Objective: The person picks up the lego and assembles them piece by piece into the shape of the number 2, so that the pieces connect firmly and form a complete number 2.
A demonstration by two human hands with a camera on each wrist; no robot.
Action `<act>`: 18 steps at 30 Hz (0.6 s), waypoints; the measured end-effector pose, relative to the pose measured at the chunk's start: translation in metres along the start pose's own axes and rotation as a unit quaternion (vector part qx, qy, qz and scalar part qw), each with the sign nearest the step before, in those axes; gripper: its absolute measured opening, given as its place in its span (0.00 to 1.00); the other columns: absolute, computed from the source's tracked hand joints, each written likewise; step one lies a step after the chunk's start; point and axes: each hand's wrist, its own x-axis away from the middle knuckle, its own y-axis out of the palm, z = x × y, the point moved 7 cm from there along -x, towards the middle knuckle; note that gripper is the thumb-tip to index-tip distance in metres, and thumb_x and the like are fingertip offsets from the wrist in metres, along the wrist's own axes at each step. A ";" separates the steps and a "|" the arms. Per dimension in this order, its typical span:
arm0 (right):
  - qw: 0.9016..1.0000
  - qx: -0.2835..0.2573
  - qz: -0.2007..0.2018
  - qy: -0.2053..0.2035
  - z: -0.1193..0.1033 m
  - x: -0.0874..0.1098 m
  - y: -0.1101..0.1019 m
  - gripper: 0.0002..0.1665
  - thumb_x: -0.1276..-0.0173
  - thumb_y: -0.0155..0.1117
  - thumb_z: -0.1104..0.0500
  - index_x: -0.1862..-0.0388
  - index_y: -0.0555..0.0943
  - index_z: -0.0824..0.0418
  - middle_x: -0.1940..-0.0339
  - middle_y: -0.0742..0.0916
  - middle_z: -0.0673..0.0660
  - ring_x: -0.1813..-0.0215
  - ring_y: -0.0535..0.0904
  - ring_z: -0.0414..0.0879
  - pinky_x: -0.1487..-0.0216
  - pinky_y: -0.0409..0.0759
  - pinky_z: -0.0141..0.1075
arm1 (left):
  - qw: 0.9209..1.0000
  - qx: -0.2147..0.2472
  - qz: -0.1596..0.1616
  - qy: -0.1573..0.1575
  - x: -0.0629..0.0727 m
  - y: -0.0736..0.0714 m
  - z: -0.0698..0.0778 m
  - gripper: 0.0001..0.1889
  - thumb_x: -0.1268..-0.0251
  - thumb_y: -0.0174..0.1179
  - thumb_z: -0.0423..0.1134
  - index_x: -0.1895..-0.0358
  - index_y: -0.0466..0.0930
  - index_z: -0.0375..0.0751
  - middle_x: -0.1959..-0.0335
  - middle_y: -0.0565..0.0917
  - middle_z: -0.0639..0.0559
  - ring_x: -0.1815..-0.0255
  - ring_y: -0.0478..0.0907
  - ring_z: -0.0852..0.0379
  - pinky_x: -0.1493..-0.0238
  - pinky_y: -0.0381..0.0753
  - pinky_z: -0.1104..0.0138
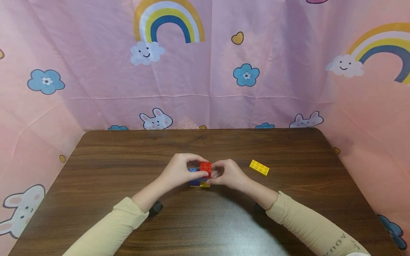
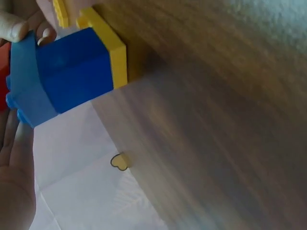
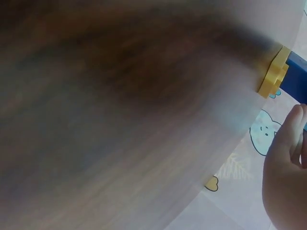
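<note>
A small stack of toy building bricks stands on the table between both hands. Its flat yellow brick (image 2: 120,60) is at the bottom, a dark blue brick (image 2: 76,67) above it, and a lighter blue brick (image 2: 29,72) over that, overhanging. On top sits a red brick (image 1: 205,167) with its studs up. My left hand (image 1: 177,171) pinches the red brick, thumb on its near side and fingers behind. From the right, my right hand (image 1: 231,175) holds the lighter blue brick's end; its fingers are partly hidden behind the stack.
A loose flat yellow brick (image 1: 259,168) lies on the brown wooden table (image 1: 205,227), to the right of the hands. Dark objects (image 1: 156,209) show under the wrists. A pink patterned cloth (image 1: 105,67) hangs behind the table and along its sides.
</note>
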 end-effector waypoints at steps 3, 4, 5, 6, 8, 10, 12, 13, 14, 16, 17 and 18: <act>1.000 0.001 0.004 0.000 0.000 0.001 -0.001 0.22 0.41 0.83 0.66 0.50 0.88 0.74 0.58 0.94 0.66 0.60 0.93 0.48 0.56 0.92 0.33 | 1.000 -0.004 0.003 0.003 0.000 0.001 0.001 0.16 0.41 0.80 0.36 0.50 0.92 0.39 0.54 0.94 0.46 0.52 0.91 0.51 0.48 0.93 0.60; 1.000 0.003 0.006 0.000 -0.001 0.001 -0.001 0.22 0.42 0.84 0.66 0.50 0.88 0.74 0.58 0.94 0.66 0.60 0.93 0.48 0.57 0.92 0.32 | 1.000 -0.011 0.004 0.007 0.001 0.001 0.003 0.16 0.41 0.80 0.37 0.50 0.92 0.39 0.54 0.94 0.46 0.52 0.91 0.51 0.48 0.93 0.60; 1.000 0.004 0.006 0.000 -0.002 0.001 -0.002 0.22 0.42 0.84 0.66 0.50 0.88 0.74 0.58 0.94 0.66 0.60 0.93 0.48 0.57 0.92 0.32 | 1.000 -0.018 0.005 0.010 0.001 0.001 0.004 0.16 0.41 0.80 0.37 0.50 0.92 0.39 0.54 0.94 0.46 0.52 0.91 0.51 0.49 0.93 0.60; 1.000 0.004 0.006 0.000 -0.003 0.002 -0.002 0.22 0.42 0.84 0.66 0.50 0.88 0.74 0.58 0.94 0.66 0.61 0.93 0.48 0.57 0.92 0.32 | 1.000 -0.026 0.007 0.016 0.001 0.001 0.005 0.16 0.41 0.80 0.37 0.50 0.92 0.39 0.54 0.94 0.46 0.52 0.91 0.51 0.49 0.93 0.60; 1.000 0.003 0.006 0.000 -0.004 0.002 -0.003 0.22 0.42 0.84 0.66 0.50 0.88 0.74 0.58 0.94 0.66 0.61 0.93 0.48 0.57 0.92 0.32 | 0.999 -0.044 0.013 0.026 0.002 0.001 0.007 0.17 0.41 0.81 0.38 0.50 0.92 0.39 0.54 0.94 0.46 0.53 0.92 0.51 0.51 0.93 0.60; 1.000 0.003 0.006 -0.003 -0.005 0.002 -0.002 0.22 0.42 0.84 0.66 0.51 0.88 0.74 0.59 0.94 0.66 0.61 0.92 0.47 0.57 0.92 0.31 | 0.998 -0.059 0.019 0.033 0.003 0.001 0.008 0.17 0.42 0.81 0.38 0.50 0.92 0.39 0.55 0.94 0.46 0.53 0.92 0.51 0.53 0.93 0.61; 1.000 0.002 0.006 -0.004 -0.007 0.002 -0.002 0.21 0.42 0.84 0.66 0.51 0.88 0.74 0.59 0.94 0.66 0.61 0.92 0.48 0.58 0.92 0.31 | 0.996 -0.073 0.024 0.040 0.004 0.001 0.008 0.18 0.43 0.81 0.39 0.50 0.92 0.39 0.55 0.94 0.46 0.53 0.92 0.51 0.54 0.93 0.61; 1.000 0.000 0.006 -0.005 -0.008 0.003 -0.002 0.21 0.42 0.83 0.66 0.51 0.88 0.74 0.59 0.94 0.66 0.61 0.93 0.48 0.58 0.92 0.31 | 0.995 -0.080 0.027 0.045 0.004 0.001 0.008 0.18 0.43 0.82 0.39 0.50 0.92 0.39 0.56 0.94 0.46 0.53 0.92 0.51 0.54 0.93 0.61; 1.000 -0.002 0.007 -0.005 -0.008 0.003 -0.002 0.21 0.42 0.84 0.66 0.51 0.88 0.74 0.59 0.94 0.66 0.61 0.93 0.48 0.58 0.92 0.31 | 0.995 -0.087 0.030 0.049 0.005 0.001 0.009 0.18 0.43 0.82 0.39 0.50 0.93 0.39 0.56 0.95 0.46 0.53 0.92 0.51 0.54 0.92 0.61; 1.000 -0.005 0.008 -0.004 -0.009 0.003 -0.002 0.21 0.42 0.83 0.66 0.51 0.88 0.74 0.59 0.94 0.66 0.61 0.93 0.48 0.58 0.92 0.31 | 0.993 -0.101 0.033 0.057 0.005 0.001 0.010 0.18 0.44 0.82 0.40 0.50 0.93 0.39 0.56 0.95 0.47 0.54 0.92 0.52 0.53 0.92 0.60; 1.000 -0.006 0.009 -0.004 -0.009 0.003 -0.002 0.21 0.42 0.83 0.67 0.51 0.88 0.74 0.59 0.94 0.66 0.61 0.92 0.48 0.58 0.92 0.31 | 0.992 -0.107 0.034 0.061 0.005 0.001 0.011 0.18 0.44 0.82 0.40 0.50 0.93 0.39 0.56 0.95 0.47 0.54 0.92 0.52 0.53 0.92 0.60; 1.000 -0.006 0.010 -0.003 -0.009 0.003 -0.002 0.21 0.42 0.83 0.67 0.51 0.88 0.74 0.59 0.94 0.66 0.61 0.92 0.48 0.58 0.92 0.31 | 0.991 -0.113 0.035 0.064 0.005 0.001 0.012 0.18 0.44 0.82 0.40 0.50 0.93 0.39 0.57 0.95 0.47 0.54 0.92 0.52 0.54 0.92 0.60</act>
